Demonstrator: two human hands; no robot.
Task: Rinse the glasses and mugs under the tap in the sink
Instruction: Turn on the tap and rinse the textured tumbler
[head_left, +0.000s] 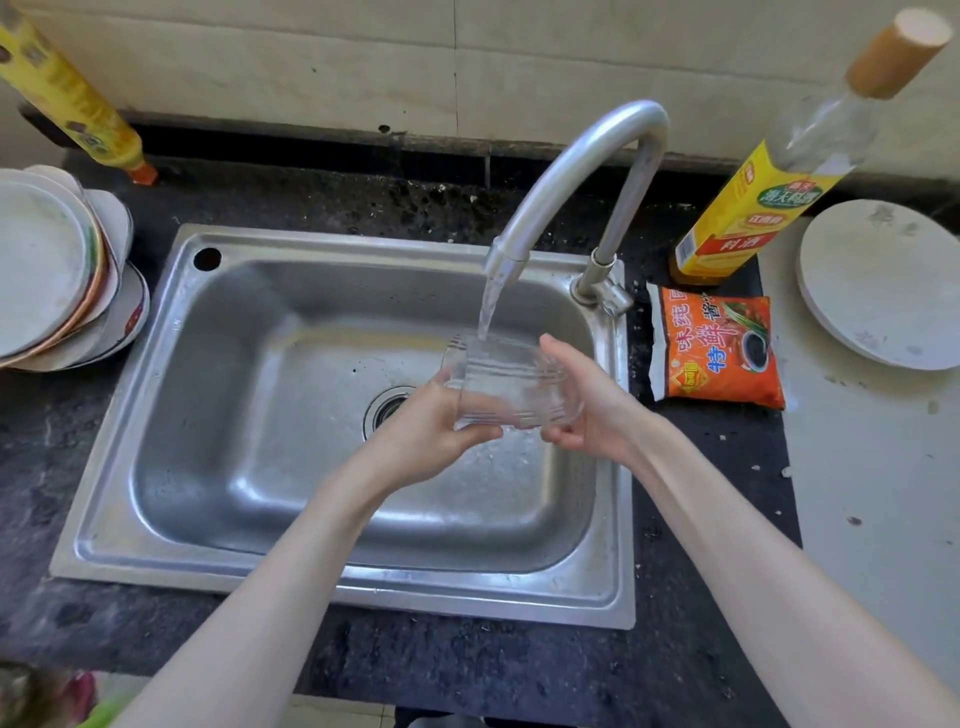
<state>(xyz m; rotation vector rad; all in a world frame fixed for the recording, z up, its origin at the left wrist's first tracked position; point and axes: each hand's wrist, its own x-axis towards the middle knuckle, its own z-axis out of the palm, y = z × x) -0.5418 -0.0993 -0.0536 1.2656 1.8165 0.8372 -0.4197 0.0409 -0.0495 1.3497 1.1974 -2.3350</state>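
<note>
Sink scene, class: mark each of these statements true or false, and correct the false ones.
1. Water runs from the tap onto the glass. True.
2. Only one hand holds the glass. False: the left hand and right hand both grip it.
3. The glass stands upright on the sink floor. False: it is held on its side above the basin.
4. A stack of plates sits left of the sink. True.
5. The orange packet lies inside the sink. False: it lies on the counter to the right.
</note>
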